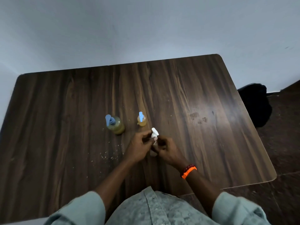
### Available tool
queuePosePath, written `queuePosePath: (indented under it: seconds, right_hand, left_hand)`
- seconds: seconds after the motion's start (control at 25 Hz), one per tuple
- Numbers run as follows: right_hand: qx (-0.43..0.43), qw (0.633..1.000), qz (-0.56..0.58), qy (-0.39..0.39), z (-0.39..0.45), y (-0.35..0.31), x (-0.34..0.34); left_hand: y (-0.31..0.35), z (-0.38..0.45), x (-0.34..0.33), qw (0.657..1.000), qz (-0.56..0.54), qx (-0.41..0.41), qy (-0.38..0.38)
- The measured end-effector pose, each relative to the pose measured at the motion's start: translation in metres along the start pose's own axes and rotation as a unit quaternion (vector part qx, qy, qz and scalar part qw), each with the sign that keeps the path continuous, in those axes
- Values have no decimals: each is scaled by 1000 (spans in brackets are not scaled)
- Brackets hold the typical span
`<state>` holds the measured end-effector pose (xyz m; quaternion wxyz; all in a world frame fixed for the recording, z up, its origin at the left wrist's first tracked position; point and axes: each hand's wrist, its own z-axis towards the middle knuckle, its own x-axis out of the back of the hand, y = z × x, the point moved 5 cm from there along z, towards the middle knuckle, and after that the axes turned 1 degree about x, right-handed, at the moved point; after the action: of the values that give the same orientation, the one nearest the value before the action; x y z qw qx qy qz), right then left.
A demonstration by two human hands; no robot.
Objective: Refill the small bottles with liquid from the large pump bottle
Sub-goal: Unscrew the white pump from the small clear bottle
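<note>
A large pump bottle (pixel 116 125) with a blue pump head and yellowish liquid stands on the dark wooden table (pixel 65 119), left of centre. A small bottle (pixel 141 121) with a blue pump top and yellow liquid stands to its right. Nearer to me, my left hand (pixel 139 146) and my right hand (pixel 165 148) meet around a small bottle with a white pump top (pixel 154 133). Both hands grip it; the white top sticks up between the fingers. Its body is mostly hidden by my fingers.
Pale crumbs (pixel 110 155) lie scattered on the table left of my hands. Dark smudges (pixel 198 118) mark the wood to the right. A black bag (pixel 258 104) sits on the floor beyond the table's right edge. A grey wall rises behind the table.
</note>
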<state>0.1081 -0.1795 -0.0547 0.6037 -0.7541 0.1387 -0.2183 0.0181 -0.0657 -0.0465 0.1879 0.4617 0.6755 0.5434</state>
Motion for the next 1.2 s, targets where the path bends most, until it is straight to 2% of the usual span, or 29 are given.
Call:
queuePosePath:
  seconds: [0.2,0.36,0.56,0.68,0.8,0.88,1.0,1.08,1.2]
  right_hand:
    - [-107,989,70,-70,-37,1,-53]
    - [-142,970,132,-145,-50,-16,-69]
    - [-80,993,-4,-85,-56,-35,-87]
    - [-33,997,-35,-57,-60,-45,-99]
    - [-27,997,-53,-43,-70,-49,-115]
    - [-40,998,-40,-32,-74,-49,-120]
    - [-78,996,23,-29,-80,-42,-121]
    - [-78,996,21,-28,-85,-42,-124]
    - [-33,997,-76,13,-86,-45,-132]
  left_hand:
    - [-22,-60,25,988,-137,71,-25]
    - [-24,-87,44,973,-215,89,-7]
    - [-31,-104,67,969,-200,112,95]
    - [-34,-111,76,964,-188,116,149]
    - [-43,-116,76,969,-190,108,114]
    - [-48,-118,79,973,-200,100,60]
    - [-54,-123,79,959,-267,96,-31]
    - [-58,-125,85,963,-249,107,1]
    - [-62,-129,92,963,-209,128,110]
